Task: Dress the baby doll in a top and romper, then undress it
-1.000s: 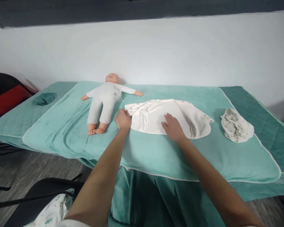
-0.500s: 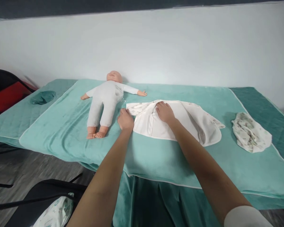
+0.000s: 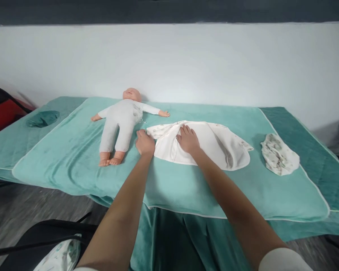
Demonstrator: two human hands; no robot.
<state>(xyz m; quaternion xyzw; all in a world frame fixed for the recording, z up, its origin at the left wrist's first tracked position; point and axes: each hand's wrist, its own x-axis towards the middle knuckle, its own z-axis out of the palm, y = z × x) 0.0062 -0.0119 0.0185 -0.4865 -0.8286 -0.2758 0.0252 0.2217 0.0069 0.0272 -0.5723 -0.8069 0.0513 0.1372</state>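
Observation:
A white baby garment (image 3: 206, 145) with a faint print lies spread on the green cover, its plain side mostly up. My left hand (image 3: 145, 142) is closed at the garment's left end, pinching the narrow, sleeve-like printed part. Flat on the upper left of the cloth, beside a crease, rests my right hand (image 3: 188, 139) with its fingers apart. To the left of my left hand a baby doll (image 3: 121, 118) in a white suit lies on its back, arms stretched out and feet towards me.
A crumpled printed cloth (image 3: 280, 155) lies at the right on the green cover (image 3: 186, 195) of the bed. A face hole (image 3: 43, 118) is at the bed's left end. Below left stands a black chair (image 3: 51, 229) holding another printed cloth (image 3: 60, 255). The white wall (image 3: 169, 60) runs behind.
My right hand's fingers, earlier bunched at the crease near the top edge, now lie spread on the cloth. My left hand stays at the left end. The camera view has shifted slightly.

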